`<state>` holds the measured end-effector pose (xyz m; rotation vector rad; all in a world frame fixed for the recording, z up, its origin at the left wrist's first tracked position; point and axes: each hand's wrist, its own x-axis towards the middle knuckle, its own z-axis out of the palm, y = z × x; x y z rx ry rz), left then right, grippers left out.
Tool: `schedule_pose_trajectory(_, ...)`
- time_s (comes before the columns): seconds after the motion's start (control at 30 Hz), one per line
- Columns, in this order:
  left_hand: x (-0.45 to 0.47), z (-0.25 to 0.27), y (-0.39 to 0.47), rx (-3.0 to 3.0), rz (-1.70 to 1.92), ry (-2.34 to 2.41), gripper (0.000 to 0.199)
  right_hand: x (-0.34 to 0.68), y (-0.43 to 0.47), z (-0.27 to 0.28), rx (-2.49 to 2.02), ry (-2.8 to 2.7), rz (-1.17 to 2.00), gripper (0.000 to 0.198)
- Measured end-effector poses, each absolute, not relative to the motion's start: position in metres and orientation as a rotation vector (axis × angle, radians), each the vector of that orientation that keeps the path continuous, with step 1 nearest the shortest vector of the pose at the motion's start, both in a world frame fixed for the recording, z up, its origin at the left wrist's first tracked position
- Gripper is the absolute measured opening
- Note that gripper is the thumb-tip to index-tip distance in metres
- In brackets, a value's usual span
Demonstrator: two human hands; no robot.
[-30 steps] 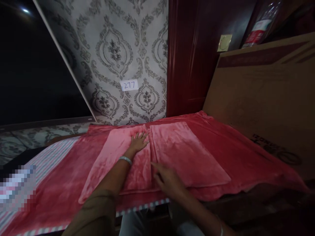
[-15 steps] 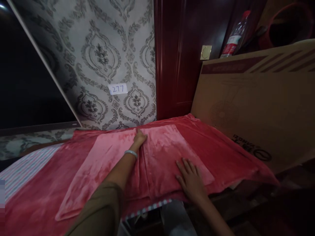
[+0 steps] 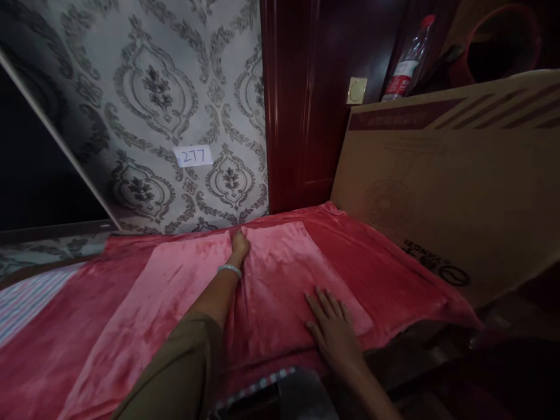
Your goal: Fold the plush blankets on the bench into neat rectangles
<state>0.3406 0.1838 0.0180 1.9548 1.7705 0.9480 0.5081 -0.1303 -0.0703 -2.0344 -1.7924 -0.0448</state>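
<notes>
A pink plush cloth piece (image 3: 280, 280), with two wide panels parted by a creased gap down the middle, lies over a red plush blanket (image 3: 354, 268). At the far end of that gap, my left hand (image 3: 239, 242) is closed on the inner edge of the pink cloth; its fingertips are partly hidden. My right hand (image 3: 335, 329) rests flat with fingers spread on the near part of the right panel. I cannot tell what kind of article the pink cloth is.
Behind stand a patterned wall with a paper label (image 3: 193, 156) and a dark red door panel (image 3: 301, 116). A large cardboard box (image 3: 437, 186) rises on the right, a plastic bottle (image 3: 402, 76) above it. A dark screen (image 3: 39, 157) is at left, striped cloth (image 3: 35, 297) below.
My left hand has drawn in its fingers at the cloth's inner edge, and the gap between the panels looks darker there. My right hand stays flat. The view has shifted slightly right.
</notes>
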Motion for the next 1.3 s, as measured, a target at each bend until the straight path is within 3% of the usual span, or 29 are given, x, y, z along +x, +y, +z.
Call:
schedule_pose_trajectory(0.23, 0.351, 0.033, 0.149, 2.361, 0.638, 1.677, 0.062, 0.493, -0.123, -0.035, -1.938, -1.86, 0.008, 0.057)
schedule_pose_trajectory(0.47, 0.348, 0.009, 0.106, 2.674, 0.001, 1.325, 0.066, 0.443, -0.122, -0.031, -1.765, -2.208, 0.102, 0.063)
schedule_pose_trajectory(0.7, 0.328, 0.031, 0.097, 2.697, 0.008, 1.188, 0.056, 0.456, -0.137, -0.043, -1.683, -2.195, 0.151, 0.058)
schedule_pose_trajectory(0.87, 0.264, 0.041, 0.041, 2.756, 0.212, 1.125, 0.046, 0.487, -0.145, -0.057, -1.401, -1.966, 0.258, 0.046)
schedule_pose_trajectory(0.97, 0.212, 0.031, -0.009, 2.814, 0.438, 1.072, 0.051, 0.496, -0.144, -0.058, -1.333, -1.813, 0.26, 0.044)
schedule_pose_trajectory(1.13, 0.152, 0.003, -0.075, 2.876, 0.435, 1.142, 0.06, 0.492, -0.139, -0.064, -1.342, -1.818, 0.257, 0.041)
schedule_pose_trajectory(1.3, 0.149, -0.017, -0.09, 2.923, 0.486, 1.143, 0.049, 0.486, -0.137, -0.071, -1.416, -1.828, 0.224, 0.041)
